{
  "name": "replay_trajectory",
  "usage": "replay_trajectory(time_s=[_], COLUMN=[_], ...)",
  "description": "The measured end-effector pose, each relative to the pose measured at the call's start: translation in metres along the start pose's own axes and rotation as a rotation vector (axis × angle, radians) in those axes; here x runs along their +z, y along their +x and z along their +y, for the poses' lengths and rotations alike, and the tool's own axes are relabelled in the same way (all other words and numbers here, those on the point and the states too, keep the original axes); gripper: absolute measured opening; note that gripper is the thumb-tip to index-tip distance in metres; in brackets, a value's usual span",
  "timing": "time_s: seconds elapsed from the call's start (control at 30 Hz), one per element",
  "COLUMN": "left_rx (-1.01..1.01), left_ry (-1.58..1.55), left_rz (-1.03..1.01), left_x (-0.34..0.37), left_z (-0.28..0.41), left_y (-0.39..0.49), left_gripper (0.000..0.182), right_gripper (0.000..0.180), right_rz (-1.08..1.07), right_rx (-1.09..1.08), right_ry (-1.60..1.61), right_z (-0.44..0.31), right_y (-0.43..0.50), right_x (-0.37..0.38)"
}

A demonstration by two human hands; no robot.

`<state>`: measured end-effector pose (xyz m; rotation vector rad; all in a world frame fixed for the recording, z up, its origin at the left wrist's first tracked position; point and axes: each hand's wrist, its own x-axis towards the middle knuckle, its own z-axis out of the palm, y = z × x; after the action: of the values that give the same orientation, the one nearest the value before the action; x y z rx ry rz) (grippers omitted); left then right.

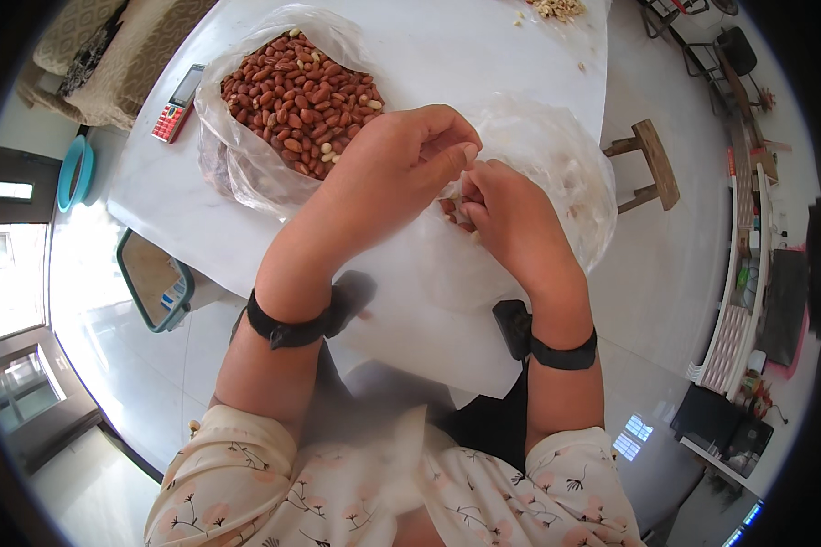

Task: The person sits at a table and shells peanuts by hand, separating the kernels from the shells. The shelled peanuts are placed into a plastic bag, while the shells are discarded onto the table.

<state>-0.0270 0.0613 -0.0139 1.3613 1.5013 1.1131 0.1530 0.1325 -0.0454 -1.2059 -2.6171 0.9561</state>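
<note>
An open clear plastic bag (246, 171) full of red-skinned peanuts (294, 96), a few of them pale, lies on the white table. My left hand (417, 147) is at the right edge of this bag, its thumb and fingertips pinched together. Touching or nearly touching it is my right hand (506, 205), with curled fingers. Whether either hand holds something small between the fingertips cannot be made out. Several red-skinned peanuts (449, 208) show beside my right fingers. Behind my right hand lies a second translucent plastic bag (575, 171) with pale contents, blurred through the film.
A red and black keypad phone (178, 106) lies left of the peanut bag. Pale crumbs or nut pieces (557, 8) sit at the table's far edge. A wooden stool (650, 164) stands to the right, and a green-rimmed bin (154, 280) is on the floor at the left.
</note>
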Motion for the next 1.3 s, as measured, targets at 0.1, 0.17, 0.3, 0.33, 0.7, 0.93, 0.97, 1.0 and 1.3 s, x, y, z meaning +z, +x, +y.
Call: replay_trajectory(time_s=[0.1,0.17,0.3,0.33,0.7,0.93,0.97,1.0,1.3], left_rx=[-0.004,-0.04,-0.146,-0.149,-0.149,0.132,0.15,0.18,0.153], left_ry=[0.029,0.083,-0.086,-0.157,-0.499,0.021,0.182,0.303,-0.097], left_rz=[-0.072,-0.067,0.002,-0.002,-0.054,0.479,0.582,0.631,0.257], left_x=[0.003,0.005,0.009,0.009,-0.005,-0.043,-0.045,-0.046,-0.008], left_z=[-0.006,-0.009,-0.016,-0.017,-0.015,-0.015,-0.015,-0.014,-0.003], left_y=[-0.001,-0.001,0.002,0.003,0.005,0.0,0.0,-0.001,0.0], left_gripper=[0.021,0.025,0.032,0.033,0.028,0.018,0.017,0.016,0.015], right_gripper=[0.009,0.008,0.008,0.009,0.011,0.013,0.012,0.012,0.012], right_rz=[0.087,0.148,0.288,0.312,0.44,0.097,0.088,0.096,0.089], right_rx=[-0.067,-0.067,-0.099,-0.134,-0.167,-0.057,-0.049,-0.057,-0.083], right_ry=[-0.052,-0.082,0.043,0.135,0.325,0.052,0.043,0.03,-0.071], right_z=[0.002,0.002,-0.003,-0.005,-0.008,0.011,0.011,0.011,0.01], right_y=[0.0,0.001,0.002,0.002,0.003,-0.005,-0.005,-0.005,-0.007], right_x=[0.001,0.0,-0.007,-0.008,-0.013,-0.011,-0.008,-0.006,-0.012])
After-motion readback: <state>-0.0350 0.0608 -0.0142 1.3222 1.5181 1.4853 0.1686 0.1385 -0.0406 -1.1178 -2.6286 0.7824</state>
